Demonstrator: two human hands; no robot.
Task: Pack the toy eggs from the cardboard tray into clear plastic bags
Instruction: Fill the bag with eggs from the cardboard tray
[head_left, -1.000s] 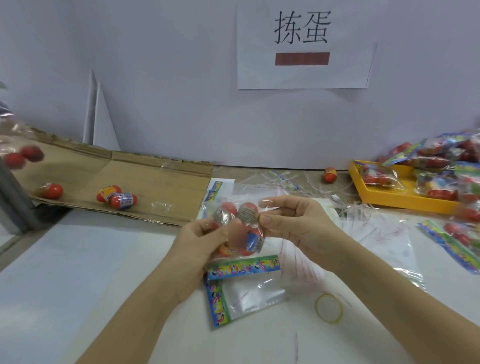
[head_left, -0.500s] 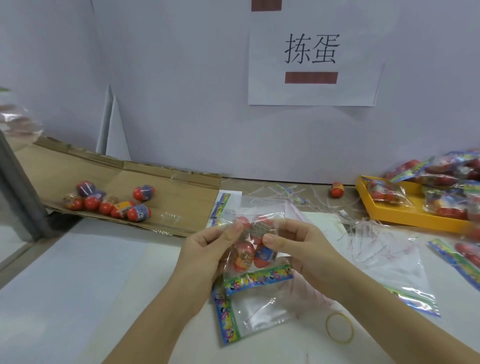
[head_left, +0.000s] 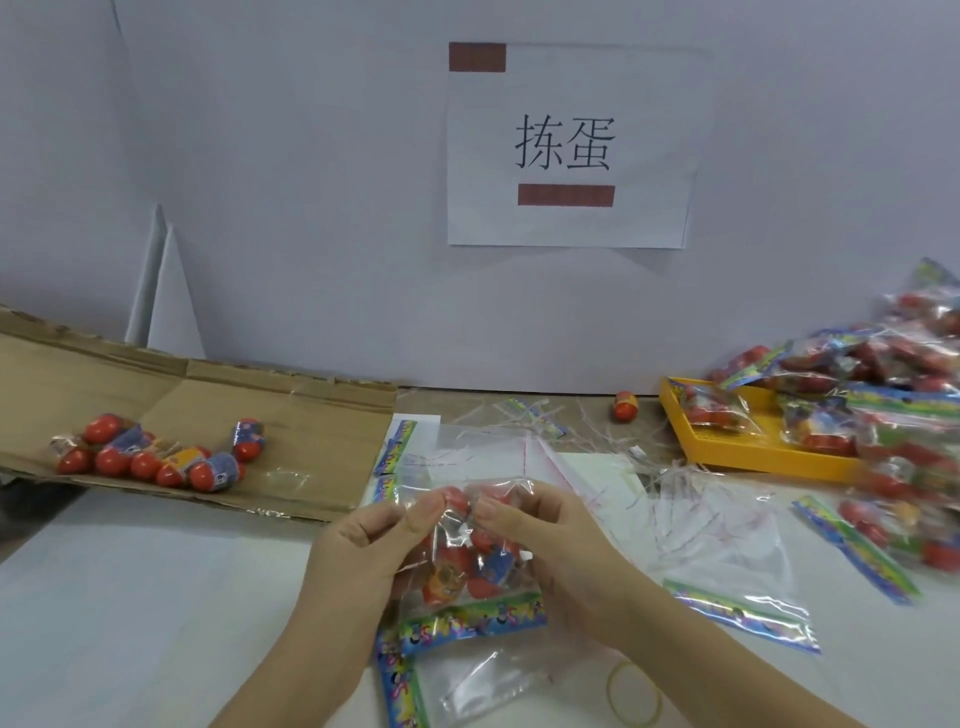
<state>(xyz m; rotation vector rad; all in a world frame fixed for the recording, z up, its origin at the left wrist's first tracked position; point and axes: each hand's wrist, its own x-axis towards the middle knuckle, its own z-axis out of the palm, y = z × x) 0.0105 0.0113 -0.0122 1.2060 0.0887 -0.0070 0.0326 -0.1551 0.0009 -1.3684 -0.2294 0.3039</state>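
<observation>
Head view: left hand (head_left: 358, 561) and right hand (head_left: 553, 551) pinch the bag (head_left: 470, 569) at its mouth; toy eggs (head_left: 156, 460) lie leftward. Left hand is nearer.

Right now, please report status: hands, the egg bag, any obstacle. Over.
Left hand and right hand both pinch top of filled bag. Loose eggs wait on cardboard tray. No obstacle; empty bag lies under the hands.

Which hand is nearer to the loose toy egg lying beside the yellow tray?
Right. The right hand pinches the filled bag below and left of the loose egg; the left hand grips the bag's other side, farther left.
</observation>
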